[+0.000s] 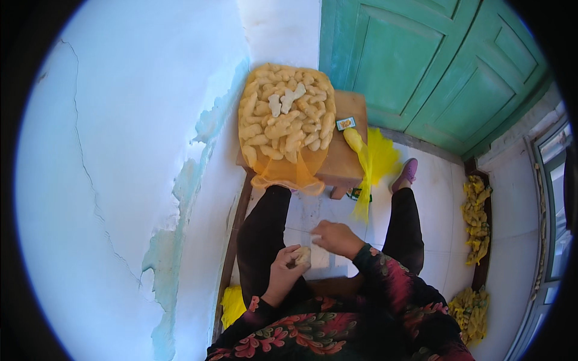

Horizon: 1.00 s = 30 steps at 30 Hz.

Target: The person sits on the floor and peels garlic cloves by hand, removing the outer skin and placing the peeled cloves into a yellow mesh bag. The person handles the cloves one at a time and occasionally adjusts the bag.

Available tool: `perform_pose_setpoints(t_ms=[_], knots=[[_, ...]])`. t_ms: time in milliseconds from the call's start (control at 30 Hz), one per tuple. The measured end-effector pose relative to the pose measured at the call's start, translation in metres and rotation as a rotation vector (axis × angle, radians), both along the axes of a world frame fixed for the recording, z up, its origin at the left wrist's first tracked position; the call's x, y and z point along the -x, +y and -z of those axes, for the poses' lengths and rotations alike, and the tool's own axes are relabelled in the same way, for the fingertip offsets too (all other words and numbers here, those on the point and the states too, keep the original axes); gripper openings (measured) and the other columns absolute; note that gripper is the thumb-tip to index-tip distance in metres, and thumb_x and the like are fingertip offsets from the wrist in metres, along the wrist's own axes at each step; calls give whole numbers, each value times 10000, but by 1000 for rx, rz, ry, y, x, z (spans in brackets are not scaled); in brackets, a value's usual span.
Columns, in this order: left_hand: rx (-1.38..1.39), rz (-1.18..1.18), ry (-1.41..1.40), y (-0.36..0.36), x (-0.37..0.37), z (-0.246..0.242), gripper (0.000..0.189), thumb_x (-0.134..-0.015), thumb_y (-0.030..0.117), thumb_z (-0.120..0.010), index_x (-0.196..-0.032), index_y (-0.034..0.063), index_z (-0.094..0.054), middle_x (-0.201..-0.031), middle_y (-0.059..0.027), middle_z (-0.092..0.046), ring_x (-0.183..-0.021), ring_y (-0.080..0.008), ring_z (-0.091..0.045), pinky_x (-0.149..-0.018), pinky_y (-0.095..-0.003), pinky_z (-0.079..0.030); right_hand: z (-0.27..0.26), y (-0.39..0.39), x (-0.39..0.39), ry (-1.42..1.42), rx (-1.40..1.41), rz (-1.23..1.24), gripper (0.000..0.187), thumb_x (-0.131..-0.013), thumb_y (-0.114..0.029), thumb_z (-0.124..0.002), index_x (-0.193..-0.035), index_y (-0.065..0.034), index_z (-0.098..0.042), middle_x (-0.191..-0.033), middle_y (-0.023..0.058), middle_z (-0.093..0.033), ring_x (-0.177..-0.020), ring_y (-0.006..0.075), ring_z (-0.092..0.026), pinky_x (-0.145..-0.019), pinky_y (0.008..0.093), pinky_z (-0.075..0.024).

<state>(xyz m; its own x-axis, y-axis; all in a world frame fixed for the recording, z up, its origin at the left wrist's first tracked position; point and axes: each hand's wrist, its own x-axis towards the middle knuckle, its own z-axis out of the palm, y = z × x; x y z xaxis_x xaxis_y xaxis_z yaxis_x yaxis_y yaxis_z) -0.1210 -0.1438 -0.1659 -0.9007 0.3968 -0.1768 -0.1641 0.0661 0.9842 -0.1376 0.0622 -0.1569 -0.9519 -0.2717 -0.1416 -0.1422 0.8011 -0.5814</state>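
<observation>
My left hand holds a piece of ginger root between thumb and fingers, above my lap. To the right and slightly farther out is my right hand, apart from the root. Its fingers are curled and blurred, so whether anything is in them is unclear. Beyond both hands, an orange mesh sack full of ginger roots sits on a small wooden table. A few paler ginger pieces lie on top. At the table's right edge, a yellow mesh net bag hangs down with a ginger root in its upper end.
A small printed card lies beside the sack. Yellow netting is on the floor by my left leg. Filled yellow net bags line the right wall, with another heap nearer. A peeling wall stands left; green doors stand ahead.
</observation>
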Motion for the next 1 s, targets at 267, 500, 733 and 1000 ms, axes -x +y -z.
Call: perform_pose_setpoints(t_ms=[267,500,733,1000], knots=[[-918,111,-606,21,8,-77,310,-968,258,-428,-1168,30,-490,-1019,-121,-583,-829,-234,-611,-737,-371,-513,-66,-11,-89,-276,1351,651,324,-895,-203,-607,-1171,-43,-550,-996,6,-596,-859,83,-558,-738,237,-459],[-781,392,-673,65,-33,-101,333,-969,303,-426,-1159,39,-498,-1035,-99,-571,-843,-196,-565,-738,-331,-463,-89,-19,-132,86,1534,829,358,-891,-162,-612,-1210,-40,-506,-1016,27,-585,-897,94,-542,-801,246,-450],[-12,239,467,58,-44,-105,268,-814,117,-672,-1043,7,-587,-1009,-67,-610,-838,-151,-583,-772,-254,-450,-78,-10,-141,112,1661,875,270,-911,-133,-553,-1161,-43,-505,-1054,80,-593,-958,149,-554,-889,296,-432],[263,392,535,52,-43,-112,267,-799,33,-656,-1049,-23,-577,-937,-34,-573,-821,-101,-558,-741,-239,-458,-60,-5,-155,-305,1707,847,160,-897,-219,-588,-898,-61,-557,-769,28,-553,-679,117,-554,-596,253,-480]])
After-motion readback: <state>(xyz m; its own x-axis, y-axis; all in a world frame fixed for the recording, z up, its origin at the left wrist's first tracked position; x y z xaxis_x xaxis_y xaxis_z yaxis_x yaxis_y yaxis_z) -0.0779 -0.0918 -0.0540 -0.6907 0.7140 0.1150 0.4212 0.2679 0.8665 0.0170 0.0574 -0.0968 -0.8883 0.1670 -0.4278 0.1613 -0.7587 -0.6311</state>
